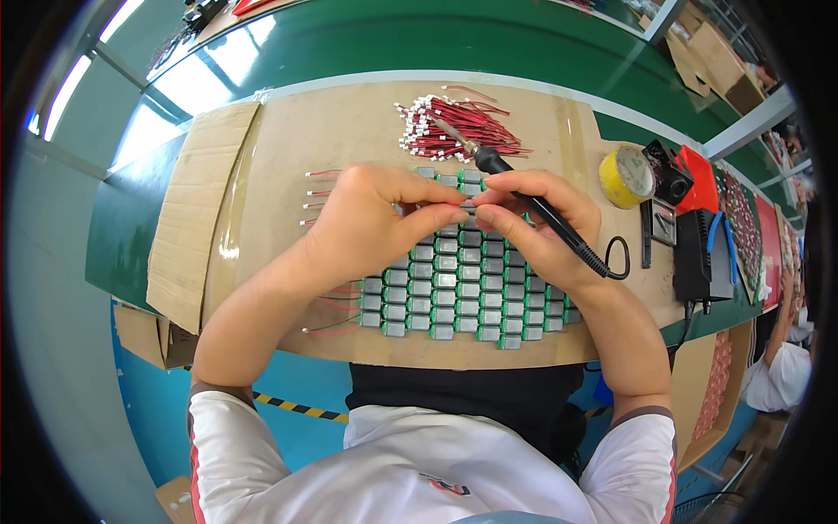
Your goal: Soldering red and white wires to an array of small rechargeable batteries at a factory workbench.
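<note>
Over the middle of the workbench, both my hands meet fingertip to fingertip. My left hand [371,214] is closed in a pinch on what looks like a thin red wire, mostly hidden by the fingers. In my right hand [559,196] lies a black soldering iron [550,218], its metal tip pointing up and left; the thumb and forefinger of that hand also pinch close to the wire. Beneath the hands are rows of small grey blocks [444,298] with green edges, resembling battery cells. Beyond the iron's tip lies a pile of red-and-black wires [476,127] with white connectors.
Cardboard [305,122] covers the green bench, with a folded sheet [196,218] at left. At right stand a yellow tape roll [627,175], a red holder [697,177], a black box [694,253] and blue-handled pliers [713,231]. Another person [781,367] is at far right.
</note>
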The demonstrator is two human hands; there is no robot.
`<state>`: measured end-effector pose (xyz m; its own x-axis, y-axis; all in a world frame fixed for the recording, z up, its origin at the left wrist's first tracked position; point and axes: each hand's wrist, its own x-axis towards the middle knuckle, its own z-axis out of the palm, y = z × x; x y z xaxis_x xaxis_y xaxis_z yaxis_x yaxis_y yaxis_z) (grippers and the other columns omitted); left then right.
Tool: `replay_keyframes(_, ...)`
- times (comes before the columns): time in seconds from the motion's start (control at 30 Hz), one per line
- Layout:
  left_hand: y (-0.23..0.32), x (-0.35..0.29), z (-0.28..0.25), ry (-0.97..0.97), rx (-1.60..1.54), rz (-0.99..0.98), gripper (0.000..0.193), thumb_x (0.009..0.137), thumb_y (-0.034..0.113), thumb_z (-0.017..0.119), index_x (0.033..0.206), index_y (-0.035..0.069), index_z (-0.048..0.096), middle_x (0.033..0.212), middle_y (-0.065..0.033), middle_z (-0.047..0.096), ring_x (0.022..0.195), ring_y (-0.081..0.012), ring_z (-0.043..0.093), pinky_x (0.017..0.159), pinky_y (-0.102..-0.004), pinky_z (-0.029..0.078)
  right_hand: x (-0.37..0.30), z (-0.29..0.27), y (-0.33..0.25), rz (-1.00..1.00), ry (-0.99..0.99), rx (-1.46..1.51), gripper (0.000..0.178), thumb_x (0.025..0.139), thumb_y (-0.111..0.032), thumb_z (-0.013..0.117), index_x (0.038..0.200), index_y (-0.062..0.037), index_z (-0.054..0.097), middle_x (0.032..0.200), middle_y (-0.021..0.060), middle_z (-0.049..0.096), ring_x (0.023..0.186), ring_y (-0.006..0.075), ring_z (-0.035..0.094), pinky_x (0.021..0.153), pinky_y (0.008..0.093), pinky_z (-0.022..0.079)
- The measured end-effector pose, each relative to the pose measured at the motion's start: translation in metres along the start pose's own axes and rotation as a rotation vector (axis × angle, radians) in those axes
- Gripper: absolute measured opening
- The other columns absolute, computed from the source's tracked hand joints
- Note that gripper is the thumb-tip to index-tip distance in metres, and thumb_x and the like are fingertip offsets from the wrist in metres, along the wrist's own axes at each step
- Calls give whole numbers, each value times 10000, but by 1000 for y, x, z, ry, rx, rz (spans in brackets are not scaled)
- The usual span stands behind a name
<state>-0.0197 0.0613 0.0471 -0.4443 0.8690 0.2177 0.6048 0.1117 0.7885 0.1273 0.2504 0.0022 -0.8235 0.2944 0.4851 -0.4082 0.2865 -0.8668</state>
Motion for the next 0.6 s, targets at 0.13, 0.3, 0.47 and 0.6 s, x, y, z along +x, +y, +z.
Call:
replay_keyframes(0.13,-19,3,-16,106,-178,-175,184,928,134,822,1081,33,833,896,-67,812,813,-94,720,748,-252,572,5,-7,-4,-35,-38,-84,345,982,-23,743,1323,5,701,1036,133,791,881,179,778,793,286,628)
replay_keyframes(0.3,-59,4,-43,216,-15,-170,160,943,144,798,1044,22,823,885,-53,803,771,-91,689,725,-271,554,10,-18,7,-78,-38,-82,469,1002,-118,755,1424,44,631,1017,140,787,848,171,755,759,277,610)
replay_keyframes(0.47,-75,4,-44,187,130,-39,110,929,106,789,968,4,772,931,-55,760,871,-152,690,815,-312,542,13,-18,8,-121,-85,-206,385,987,-78,762,1340,57,688,1050,141,772,829,175,766,753,277,616)
replay_keyframes(0.6,-90,5,-46,166,189,24,96,932,85,768,935,3,719,1020,-81,749,935,-192,694,860,-334,544,15,-8,10,-46,-105,-183,326,969,11,729,1290,62,705,1089,153,761,840,178,776,772,272,622)
